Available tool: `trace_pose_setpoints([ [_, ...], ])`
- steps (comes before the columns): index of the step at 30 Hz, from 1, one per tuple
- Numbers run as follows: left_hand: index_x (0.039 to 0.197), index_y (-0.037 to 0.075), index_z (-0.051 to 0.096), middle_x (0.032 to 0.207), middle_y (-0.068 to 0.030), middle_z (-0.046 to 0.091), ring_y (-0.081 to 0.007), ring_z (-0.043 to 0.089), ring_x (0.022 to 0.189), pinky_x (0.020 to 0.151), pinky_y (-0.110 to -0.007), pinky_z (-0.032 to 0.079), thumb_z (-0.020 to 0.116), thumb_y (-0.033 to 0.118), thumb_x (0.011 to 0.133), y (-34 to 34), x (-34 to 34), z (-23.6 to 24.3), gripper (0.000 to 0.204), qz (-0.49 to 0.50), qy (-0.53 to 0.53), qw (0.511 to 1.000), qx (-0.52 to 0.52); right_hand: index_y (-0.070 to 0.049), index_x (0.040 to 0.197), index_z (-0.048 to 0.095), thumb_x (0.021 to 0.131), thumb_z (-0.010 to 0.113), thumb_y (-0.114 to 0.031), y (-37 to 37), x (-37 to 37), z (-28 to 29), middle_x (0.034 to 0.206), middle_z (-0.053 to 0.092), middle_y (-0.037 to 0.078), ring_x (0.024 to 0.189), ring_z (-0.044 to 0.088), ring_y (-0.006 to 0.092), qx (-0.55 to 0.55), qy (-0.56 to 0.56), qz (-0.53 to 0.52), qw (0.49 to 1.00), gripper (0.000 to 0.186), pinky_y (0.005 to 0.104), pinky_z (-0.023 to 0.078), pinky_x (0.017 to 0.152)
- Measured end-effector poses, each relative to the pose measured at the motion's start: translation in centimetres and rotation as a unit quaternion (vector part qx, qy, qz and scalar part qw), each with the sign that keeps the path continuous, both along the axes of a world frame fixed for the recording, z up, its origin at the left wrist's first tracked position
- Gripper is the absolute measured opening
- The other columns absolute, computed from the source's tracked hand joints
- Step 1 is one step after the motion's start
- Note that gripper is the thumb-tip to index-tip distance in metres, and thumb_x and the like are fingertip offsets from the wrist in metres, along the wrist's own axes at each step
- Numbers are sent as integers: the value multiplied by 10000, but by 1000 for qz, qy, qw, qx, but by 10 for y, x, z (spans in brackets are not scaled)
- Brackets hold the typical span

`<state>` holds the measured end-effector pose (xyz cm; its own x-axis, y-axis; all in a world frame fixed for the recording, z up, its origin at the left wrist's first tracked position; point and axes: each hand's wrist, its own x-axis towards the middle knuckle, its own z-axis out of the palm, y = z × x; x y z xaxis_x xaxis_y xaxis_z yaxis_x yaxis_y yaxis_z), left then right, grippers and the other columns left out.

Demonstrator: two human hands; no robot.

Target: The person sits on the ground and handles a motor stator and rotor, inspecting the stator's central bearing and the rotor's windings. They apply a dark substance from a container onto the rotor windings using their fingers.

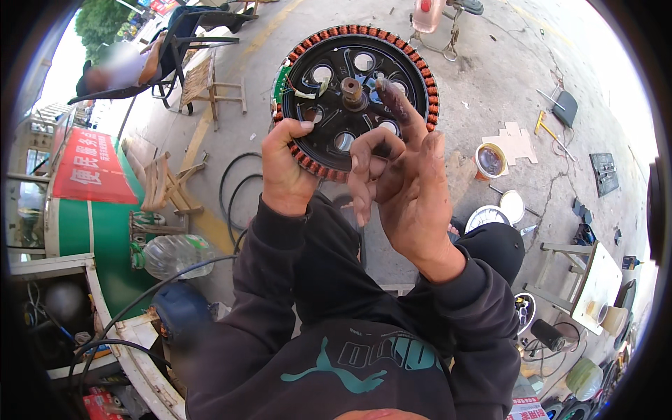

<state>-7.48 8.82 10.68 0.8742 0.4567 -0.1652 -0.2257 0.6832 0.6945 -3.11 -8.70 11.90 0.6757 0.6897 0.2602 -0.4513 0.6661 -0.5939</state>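
Observation:
My left hand [288,164] grips a round motor stator [334,59] by its lower left rim, the thumb lying over the front. The stator has a black plate with round holes, copper windings around its edge and a metal shaft [352,91] at the centre. A small green circuit board [281,82] with thin wires sits at its left edge. My right hand [413,189] is in front of the stator's lower right part, holding nothing I can see. Its index finger is stretched up beside the shaft, dark with grease; the other fingers are bent and apart. Whether that fingertip touches the plate I cannot tell.
A person [129,70] reclines on a chair at the far left. Folding wooden stools [199,84] and a clear plastic bottle [175,255] are on the left. To the right lie a tub of brown grease [490,161], a yellow-handled hammer [540,122] and a small table [595,290].

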Motion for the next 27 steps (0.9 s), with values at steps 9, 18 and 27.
trace_pose_setpoints([
  [9, 1255, -73, 548, 1149, -194, 678, -318, 696, 1005, 927, -438, 575, 499, 63, 785, 6, 0, -6, 492, 4, 8, 1000, -8, -41, 1537, 269, 1043, 244, -605, 2, 14, 13, 875, 529, 104, 578, 523, 165, 14, 25, 45, 999, 750, 262, 448, 478],
  [18, 1067, -67, 596, 982, -157, 693, -267, 705, 837, 813, -400, 581, 494, 57, 819, 6, 2, -5, 294, 0, 37, 999, -35, -128, 1593, 103, 1042, 344, -490, 16, 7, -9, 938, 540, 117, 635, 559, 176, -48, 91, 77, 992, 702, 279, 482, 480],
  [27, 803, -32, 593, 710, -150, 626, -314, 593, 518, 527, -433, 527, 458, 212, 861, 7, 4, -20, 284, -11, 74, 995, -70, -194, 1545, 257, 1026, 282, -369, 21, 14, 2, 998, 555, 146, 694, 558, 198, 26, 138, 111, 984, 548, 293, 465, 470],
])
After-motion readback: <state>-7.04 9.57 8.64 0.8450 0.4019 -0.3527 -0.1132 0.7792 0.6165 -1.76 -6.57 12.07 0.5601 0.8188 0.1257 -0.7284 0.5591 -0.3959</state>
